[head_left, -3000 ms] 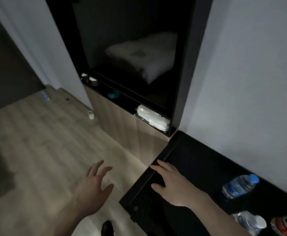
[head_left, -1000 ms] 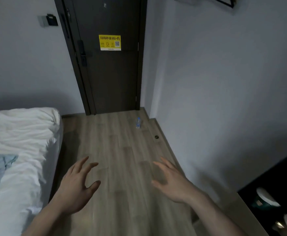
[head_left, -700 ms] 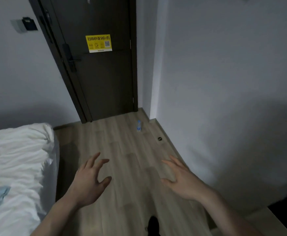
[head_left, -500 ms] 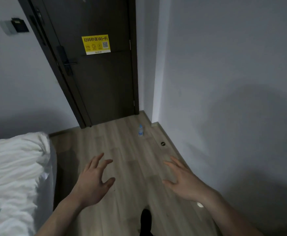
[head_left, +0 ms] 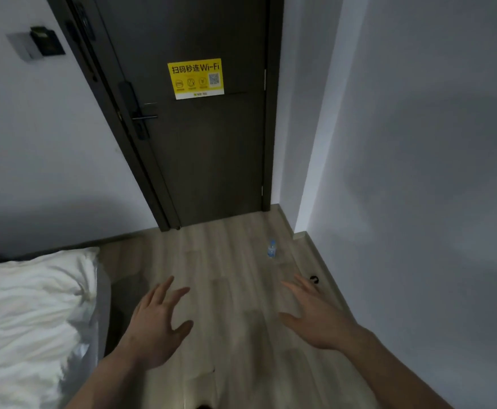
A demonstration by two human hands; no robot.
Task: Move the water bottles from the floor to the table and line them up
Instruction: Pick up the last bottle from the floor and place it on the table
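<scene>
A small clear water bottle (head_left: 271, 248) with a blue cap stands upright on the wooden floor, near the wall corner to the right of the dark door. My left hand (head_left: 158, 322) is held out low over the floor with fingers spread, holding nothing. My right hand (head_left: 315, 314) is also stretched forward with straight fingers, empty, well short of the bottle. The table is out of view.
A dark door (head_left: 200, 137) with a yellow Wi-Fi sign closes the corridor ahead. A bed with white bedding (head_left: 32, 317) fills the lower left. A grey wall (head_left: 418, 202) runs along the right. A small black object (head_left: 314, 279) lies on the floor by the skirting.
The view swung away from the black table with bottles toward the door and has moved nearer it. The floor bottle looms larger. Both hands stay open and empty.
</scene>
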